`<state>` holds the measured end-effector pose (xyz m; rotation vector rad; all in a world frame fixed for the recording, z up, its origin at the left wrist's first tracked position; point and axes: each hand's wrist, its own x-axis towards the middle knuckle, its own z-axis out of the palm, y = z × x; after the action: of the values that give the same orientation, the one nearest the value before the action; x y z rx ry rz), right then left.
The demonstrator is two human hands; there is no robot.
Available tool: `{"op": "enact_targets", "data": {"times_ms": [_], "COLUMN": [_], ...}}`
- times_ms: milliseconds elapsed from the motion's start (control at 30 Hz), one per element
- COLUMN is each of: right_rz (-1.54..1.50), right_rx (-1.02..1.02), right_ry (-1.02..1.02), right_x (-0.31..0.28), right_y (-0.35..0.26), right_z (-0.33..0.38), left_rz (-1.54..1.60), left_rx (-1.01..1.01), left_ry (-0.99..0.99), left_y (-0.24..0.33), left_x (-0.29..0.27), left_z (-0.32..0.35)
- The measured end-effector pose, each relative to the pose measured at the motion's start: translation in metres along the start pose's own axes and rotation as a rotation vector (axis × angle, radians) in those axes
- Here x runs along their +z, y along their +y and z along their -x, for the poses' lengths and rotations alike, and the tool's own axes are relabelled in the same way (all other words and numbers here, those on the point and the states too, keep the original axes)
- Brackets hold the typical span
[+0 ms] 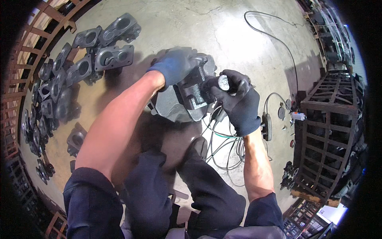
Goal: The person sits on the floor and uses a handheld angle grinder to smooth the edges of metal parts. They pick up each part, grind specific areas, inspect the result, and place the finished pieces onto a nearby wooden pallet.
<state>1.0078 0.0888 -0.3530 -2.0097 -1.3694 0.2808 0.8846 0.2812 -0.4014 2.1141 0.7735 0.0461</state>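
Note:
A large dark grey metal casting (171, 104) with a boxy raised middle lies in front of my knees. My left hand (174, 65), in a dark blue glove, grips its far left part; the fingertips are partly hidden. At the casting's right side my right hand (241, 104), in a black glove, is closed around a dark cylindrical tool (223, 83). The tool's round, shiny silver end faces up, and its other end points toward the casting. Its exact kind does not show, nor whether it touches the metal.
Several grey flanged castings (114, 58) stand in rows on the floor at left. Looped cables (227, 149) lie below my right hand, near a black power strip (267, 127). A spray can (298, 116) sits beside a metal cage (328, 139) at right. Slatted racks (18, 75) line the left.

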Motion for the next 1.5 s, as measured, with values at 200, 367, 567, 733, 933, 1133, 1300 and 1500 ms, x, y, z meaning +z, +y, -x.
{"op": "enact_targets", "data": {"times_ms": [200, 367, 567, 733, 933, 1133, 1300, 1500], "right_rz": [-0.32, -0.6, -0.624, -0.716, -0.661, -0.934, -0.651, -0.665], "right_rx": [0.07, 0.411, 0.44, 0.479, 0.294, 0.33, 0.951, 1.223], "right_ry": [0.09, 0.053, 0.009, 0.027, 0.093, 0.184, 0.319, 0.296], "right_x": [-0.006, 0.018, 0.037, 0.038, 0.002, -0.073, -0.042, 0.067], "right_y": [-0.017, -0.022, -0.015, -0.014, -0.029, -0.013, 0.118, 0.238], "right_z": [-0.015, -0.042, -0.049, -0.05, -0.054, -0.052, 0.039, 0.146], "left_rz": [-0.009, -0.006, -0.051, -0.143, -0.122, 0.126, 0.027, -0.036], "left_rx": [0.04, 0.068, 0.075, 0.104, 0.057, 0.14, 0.052, -0.021], "left_ry": [0.067, 0.062, 0.034, 0.064, 0.001, 0.031, 0.054, -0.141], "left_y": [-0.004, -0.003, 0.001, 0.0, -0.005, -0.017, -0.033, -0.024], "left_x": [0.001, 0.003, -0.003, -0.002, 0.008, 0.01, 0.022, 0.0], "left_z": [0.001, -0.001, 0.001, 0.003, -0.006, -0.001, -0.021, -0.012]}}
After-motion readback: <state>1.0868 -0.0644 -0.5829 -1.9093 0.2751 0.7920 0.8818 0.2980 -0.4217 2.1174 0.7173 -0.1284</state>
